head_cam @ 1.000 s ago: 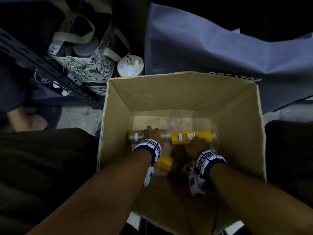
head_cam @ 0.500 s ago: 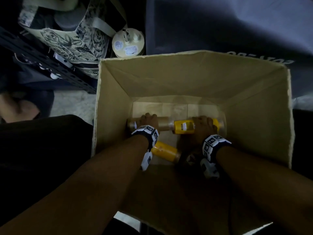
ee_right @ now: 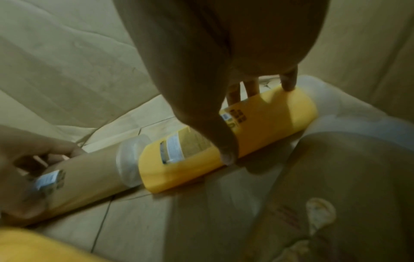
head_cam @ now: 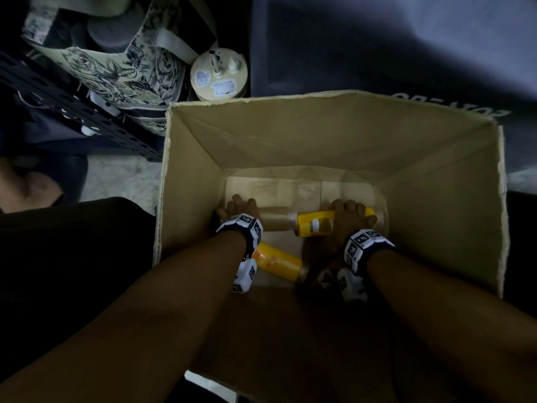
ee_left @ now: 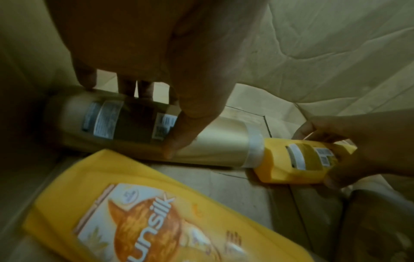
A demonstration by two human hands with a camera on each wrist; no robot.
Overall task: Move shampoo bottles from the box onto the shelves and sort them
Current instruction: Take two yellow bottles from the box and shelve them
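Observation:
An open cardboard box holds several shampoo bottles lying on its floor. My left hand grips a gold bottle at the left end; the left wrist view shows my thumb and fingers of that hand wrapped round the gold bottle. My right hand grips a yellow bottle that lies end to end with the gold one. The right wrist view shows my right hand closed round the yellow bottle. A second yellow bottle lies loose nearer me.
A dark bottle lies under my right wrist. Outside the box, at the back left, are a patterned tote bag, a round cream container and a black perforated shelf rail. Grey fabric lies behind the box.
My right hand moved forward from the near side of the box onto the yellow bottle and closed round it. The left hand stayed on the gold bottle.

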